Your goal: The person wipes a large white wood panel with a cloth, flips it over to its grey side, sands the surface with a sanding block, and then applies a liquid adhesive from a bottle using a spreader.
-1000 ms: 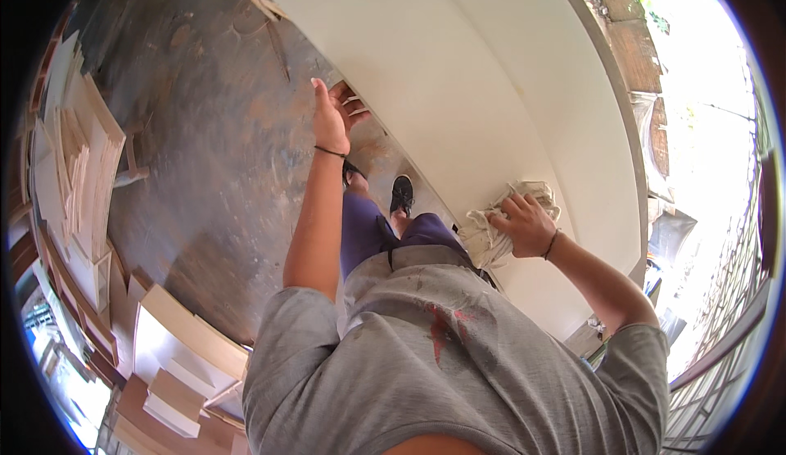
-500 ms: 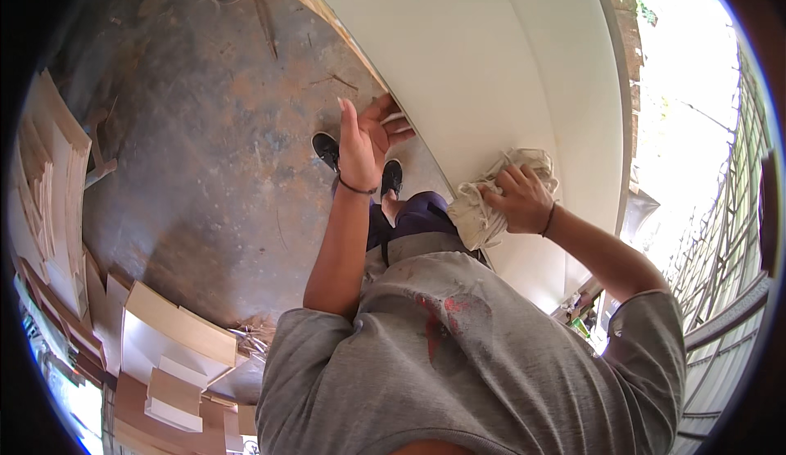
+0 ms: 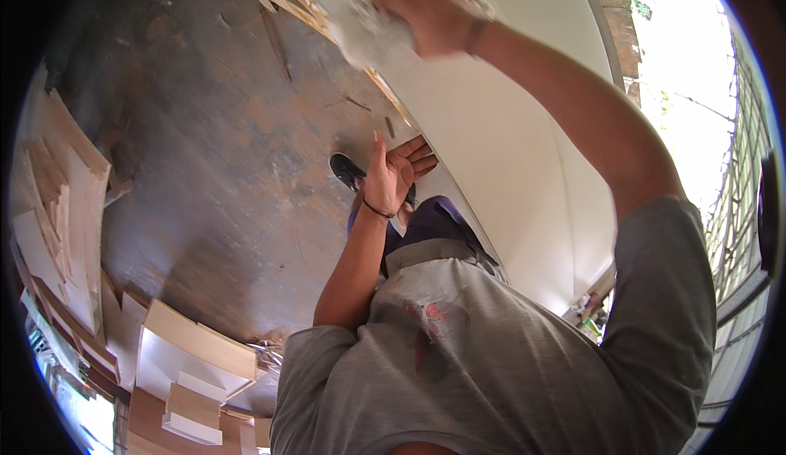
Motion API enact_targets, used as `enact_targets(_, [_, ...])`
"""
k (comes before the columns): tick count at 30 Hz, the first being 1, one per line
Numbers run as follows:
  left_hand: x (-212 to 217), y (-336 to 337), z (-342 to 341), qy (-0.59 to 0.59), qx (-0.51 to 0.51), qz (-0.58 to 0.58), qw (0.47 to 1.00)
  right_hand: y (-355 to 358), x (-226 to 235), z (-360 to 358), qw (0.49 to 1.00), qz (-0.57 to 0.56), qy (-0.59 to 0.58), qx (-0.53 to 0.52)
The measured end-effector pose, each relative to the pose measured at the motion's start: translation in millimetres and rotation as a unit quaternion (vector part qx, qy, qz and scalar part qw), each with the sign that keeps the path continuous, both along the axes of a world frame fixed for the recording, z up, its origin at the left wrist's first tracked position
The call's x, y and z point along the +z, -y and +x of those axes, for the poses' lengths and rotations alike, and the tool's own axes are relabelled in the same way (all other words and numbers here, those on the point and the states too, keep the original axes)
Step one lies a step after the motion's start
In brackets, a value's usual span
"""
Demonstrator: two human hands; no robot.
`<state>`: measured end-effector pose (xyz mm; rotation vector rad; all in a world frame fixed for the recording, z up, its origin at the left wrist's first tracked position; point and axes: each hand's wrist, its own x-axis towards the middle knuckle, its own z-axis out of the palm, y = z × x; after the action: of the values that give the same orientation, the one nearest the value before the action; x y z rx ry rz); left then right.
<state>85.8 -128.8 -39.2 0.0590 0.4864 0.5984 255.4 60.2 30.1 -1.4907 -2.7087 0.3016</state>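
Panel (image 3: 516,160) edge beside spread left hand (image 3: 393,178), right hand (image 3: 438,17) clutching cloth (image 3: 372,33), wide floor (image 3: 237,135) leftward

panel (image 3: 524,168): smooth, faint sheen | rag (image 3: 368,41): crumpled cloth | floor (image 3: 213,168): matt, blotchy | shirt (image 3: 491,348): matt cloth

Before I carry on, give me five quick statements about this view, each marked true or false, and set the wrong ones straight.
1. The right hand has a cloth against the panel. True.
2. The left hand is on the cloth too. False: it is at the panel's edge, apart from the cloth.
3. The panel is dark brown. False: it is off-white.
4. The shirt has a red stain on its front. True.
5. A black shoe shows beyond the left hand. True.
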Motion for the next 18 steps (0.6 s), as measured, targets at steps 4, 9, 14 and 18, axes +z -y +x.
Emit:
enact_targets(4, [-8,-36,-9,-0.126,-0.024,0.033,0.991,-46,15,-15,0.998,0.019,0.048,-0.047])
enact_targets(9, [4,-140,-28,-0.397,0.08,0.185,0.896,105,-1,21,0.995,-0.079,0.047,-0.046])
enact_targets(14, [-12,-189,11,-0.667,0.09,0.379,0.635,349,16,101,0.972,-0.181,0.099,-0.113])
enact_targets(18, [3,-179,34,-0.678,0.114,0.366,0.627,406,-3,121,0.976,-0.174,0.04,-0.129])
